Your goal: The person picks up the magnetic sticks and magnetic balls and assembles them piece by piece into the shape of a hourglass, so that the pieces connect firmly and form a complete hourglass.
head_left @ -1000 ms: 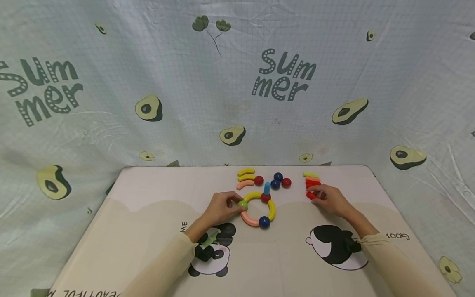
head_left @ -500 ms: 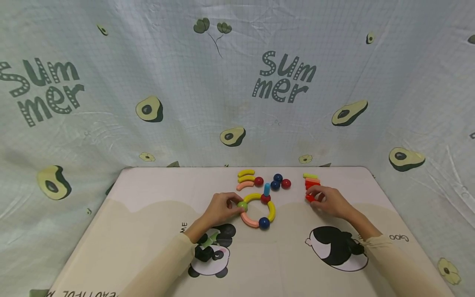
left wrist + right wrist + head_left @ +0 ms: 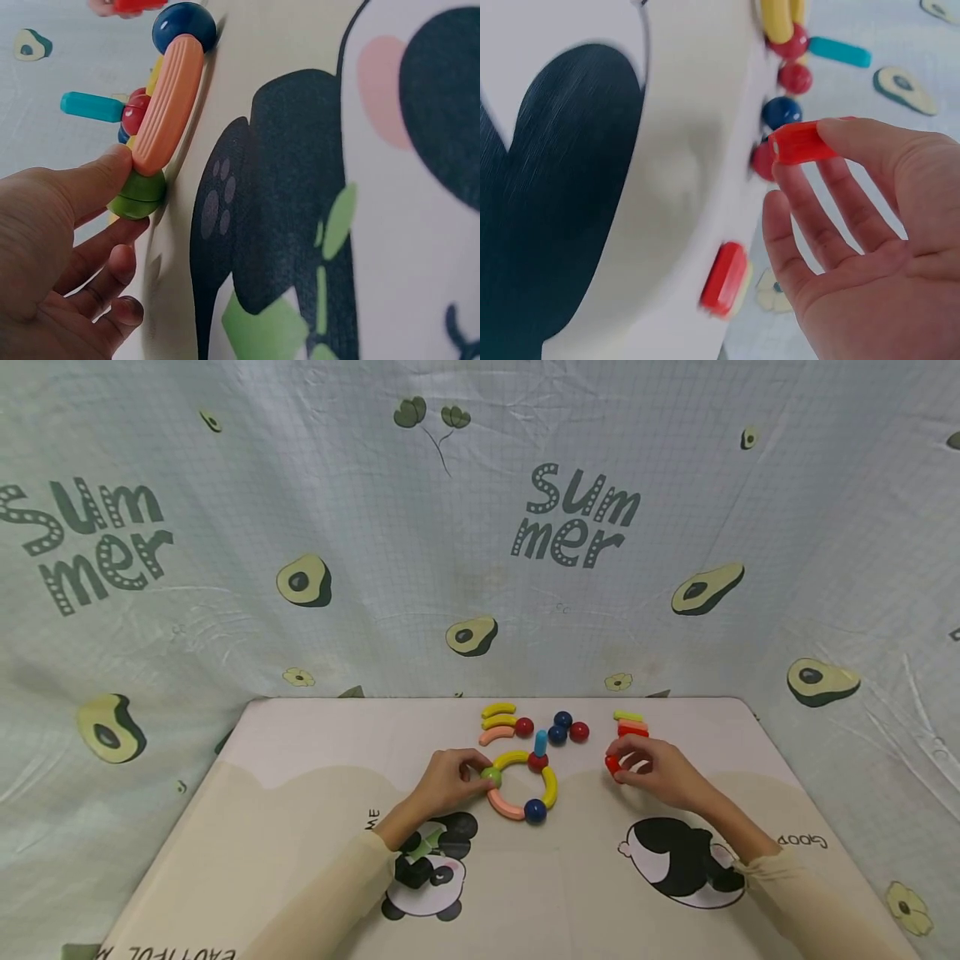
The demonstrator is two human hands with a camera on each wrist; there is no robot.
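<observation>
A ring of curved rods and balls lies on the table, and my left hand (image 3: pixel 448 781) pinches its green ball (image 3: pixel 141 196) between thumb and fingers. From that ball run a salmon curved rod (image 3: pixel 169 105) to a blue ball (image 3: pixel 536 811) and a yellow curved rod (image 3: pixel 511 757) to a red ball (image 3: pixel 537 762). A light-blue rod (image 3: pixel 541 742) stands up from the red ball. Another yellow curved rod (image 3: pixel 551 787) closes the ring. My right hand (image 3: pixel 663 772) pinches a short red rod (image 3: pixel 804 142), raised off the table to the right of the ring.
Behind the ring lie loose curved rods (image 3: pixel 498 722), a red ball (image 3: pixel 524 727) and a cluster of blue and red balls (image 3: pixel 562 719). A row of short straight rods (image 3: pixel 632 725) lies beyond my right hand. A patterned curtain (image 3: pixel 375 527) hangs behind the table (image 3: pixel 300 727).
My right hand has picked the red rod up from the end of the row and moved it left towards the ring. My left hand stays on the green ball.
</observation>
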